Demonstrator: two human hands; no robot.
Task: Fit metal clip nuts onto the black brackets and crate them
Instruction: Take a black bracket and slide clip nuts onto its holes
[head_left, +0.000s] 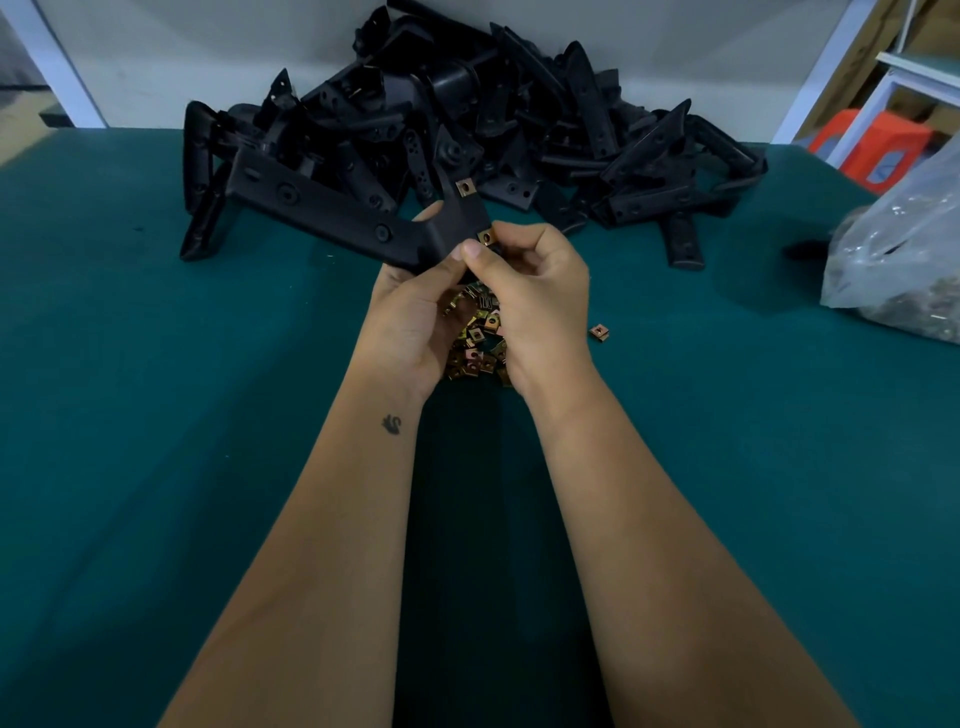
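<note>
My left hand (415, 317) grips a long black bracket (332, 210) by its bent right end, holding it above the green table. One brass clip nut (464, 187) sits on the bracket's upper tab. My right hand (530, 291) pinches a second clip nut (485, 237) against the bracket's lower edge. Under both hands lies a loose heap of brass clip nuts (478, 343), partly hidden by my palms. A large pile of black brackets (467, 124) lies at the back of the table.
A single clip nut (599, 331) lies alone to the right of the heap. A clear plastic bag (898, 260) of small parts sits at the right edge. Orange stools (872, 145) stand beyond the table (156, 415). No crate is in view.
</note>
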